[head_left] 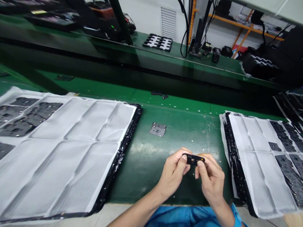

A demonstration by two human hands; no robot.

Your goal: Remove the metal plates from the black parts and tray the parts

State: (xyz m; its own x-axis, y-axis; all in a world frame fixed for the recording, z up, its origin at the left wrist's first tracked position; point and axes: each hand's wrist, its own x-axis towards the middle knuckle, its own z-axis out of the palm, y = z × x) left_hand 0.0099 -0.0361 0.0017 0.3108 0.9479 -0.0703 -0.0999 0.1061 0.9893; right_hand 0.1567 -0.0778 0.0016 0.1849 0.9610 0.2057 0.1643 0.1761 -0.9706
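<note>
Both my hands meet over the green table near its front edge. My left hand (174, 171) pinches the left end of a small black flat part (193, 160) with a pale opening in it. The part's right end is pinched by my right hand (211, 179) between thumb and fingers. A thin grey metal plate (157, 129) lies flat on the table a little beyond my hands, touched by neither.
A large tray (71, 151) lined with white sheet lies at left, with several dark parts at its far left. A stack of similar trays (260, 157) with dark parts sits at right. Behind runs a dark conveyor channel, then a shelf with a black tray (158, 42) and cables.
</note>
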